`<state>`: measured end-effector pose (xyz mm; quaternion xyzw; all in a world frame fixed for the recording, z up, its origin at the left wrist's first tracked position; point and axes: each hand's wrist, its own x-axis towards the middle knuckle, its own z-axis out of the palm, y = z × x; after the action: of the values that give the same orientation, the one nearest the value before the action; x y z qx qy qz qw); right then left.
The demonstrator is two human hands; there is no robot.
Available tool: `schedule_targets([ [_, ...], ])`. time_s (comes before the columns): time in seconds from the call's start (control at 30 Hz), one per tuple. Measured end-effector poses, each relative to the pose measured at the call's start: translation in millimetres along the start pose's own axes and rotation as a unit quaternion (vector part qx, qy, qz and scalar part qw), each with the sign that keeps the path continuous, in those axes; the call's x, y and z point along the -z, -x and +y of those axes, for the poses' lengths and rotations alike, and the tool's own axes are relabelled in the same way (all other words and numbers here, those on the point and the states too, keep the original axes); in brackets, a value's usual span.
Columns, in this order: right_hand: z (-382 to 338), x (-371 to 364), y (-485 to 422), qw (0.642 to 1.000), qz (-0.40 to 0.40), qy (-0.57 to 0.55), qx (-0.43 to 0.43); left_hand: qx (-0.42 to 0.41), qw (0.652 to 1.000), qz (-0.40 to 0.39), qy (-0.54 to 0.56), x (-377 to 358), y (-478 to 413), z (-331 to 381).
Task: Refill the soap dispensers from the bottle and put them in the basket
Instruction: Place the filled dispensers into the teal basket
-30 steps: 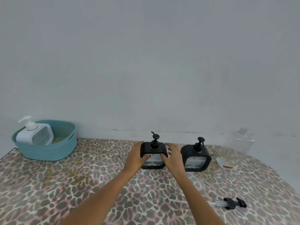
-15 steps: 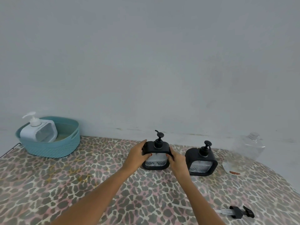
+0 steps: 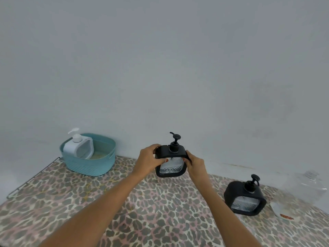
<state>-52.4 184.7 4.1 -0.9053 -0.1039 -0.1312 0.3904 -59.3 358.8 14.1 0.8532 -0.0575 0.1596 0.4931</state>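
Item one, as I log it: dispenser [image 3: 171,167], black frame, clear patterned panel, pump on top; upright and held in the air above the table [image 3: 124,202]. Risks, in my judgement: both holds sit high, so a soapy frame could slide down through the fingers; a tilt on the way over could weep soap at the pump; a low approach could catch the base on the basket [image 3: 89,168] rim, or knock the white dispenser [image 3: 78,148] that leans in the basket's left half. Grip: left hand [image 3: 148,160] curls round the upper left corner, thumb across the front; right hand [image 3: 195,163] wraps the upper right edge. Both are closed firmly on it, so the body hangs between and below them, base unsupported. Outward: basket to the left, near; second dispenser [image 3: 244,200] standing on the table to the right, well apart; clear bottle [image 3: 308,189] beyond that, its fill level not readable to me.
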Motion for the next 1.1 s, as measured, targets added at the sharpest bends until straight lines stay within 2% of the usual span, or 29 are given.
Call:
schedule_targets([
  [0.3,-80.7,-49.3,-48.4,0.996,0.008,-0.066,0.058,0.017,0.995,0.099,-0.003,91.2,-15.2,-15.7],
  [0.6,-149.1,-124.0,-92.4,0.991,-0.053,-0.086,0.09,0.045,0.981,0.183,-0.038,169.1,-25.5,-59.5],
  [0.93,-182.1,-204.4,-118.0,0.984,-0.1,-0.099,0.106,0.11,0.965,0.235,-0.043,202.8,-29.2,-112.9],
  [1.0,-182.0,-215.4,-117.8,0.987,-0.103,-0.083,0.093,0.12,0.964,0.235,-0.034,200.8,-27.2,-121.3],
  [1.1,-177.1,-226.6,-117.5,0.992,-0.101,0.005,0.072,0.135,0.964,0.224,-0.043,196.0,-25.7,-132.3],
])
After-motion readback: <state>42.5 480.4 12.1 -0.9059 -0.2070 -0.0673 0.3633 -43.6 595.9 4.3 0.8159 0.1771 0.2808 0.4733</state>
